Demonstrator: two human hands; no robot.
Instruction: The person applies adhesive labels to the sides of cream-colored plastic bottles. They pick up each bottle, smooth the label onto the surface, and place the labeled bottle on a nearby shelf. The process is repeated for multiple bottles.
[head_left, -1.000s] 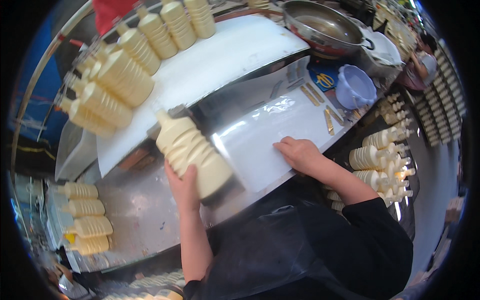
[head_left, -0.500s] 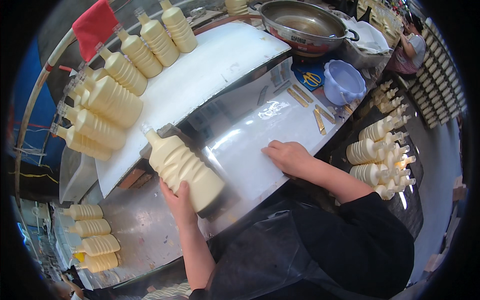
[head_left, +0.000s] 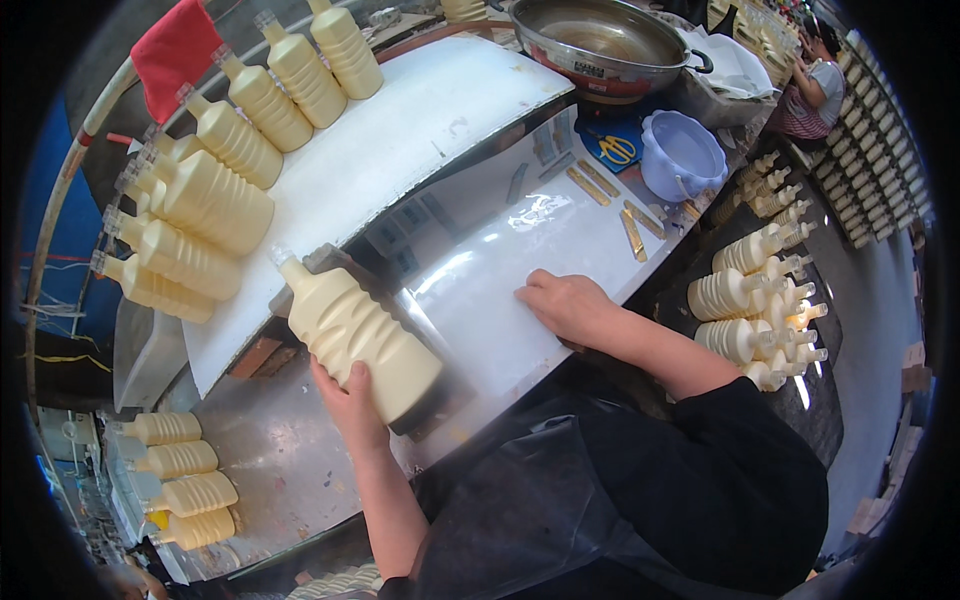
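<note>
My left hand (head_left: 350,403) grips a cream plastic bottle (head_left: 365,340) by its lower side, thumb on the near face. The bottle lies tilted on its side, clear neck pointing to the far left, resting by a dark support at the white board's edge. On a wet, glossy white sheet (head_left: 480,290) to the right, my right hand (head_left: 567,308) is closed with fingertips pressed together. Whatever it may pinch is too thin or hidden to make out. Beyond it on the sheet lie several narrow gold strips (head_left: 633,235).
A raised white board (head_left: 390,130) carries several cream bottles (head_left: 215,205). At the back are a large metal pan (head_left: 600,85), a lavender tub (head_left: 683,155) and yellow-handled scissors (head_left: 617,150). More bottles stand at the right (head_left: 745,290) and near left (head_left: 185,458). Another person (head_left: 818,90) is far right.
The whole view has shifted slightly. Both hands and the bottle keep nearly the same places on the work surface.
</note>
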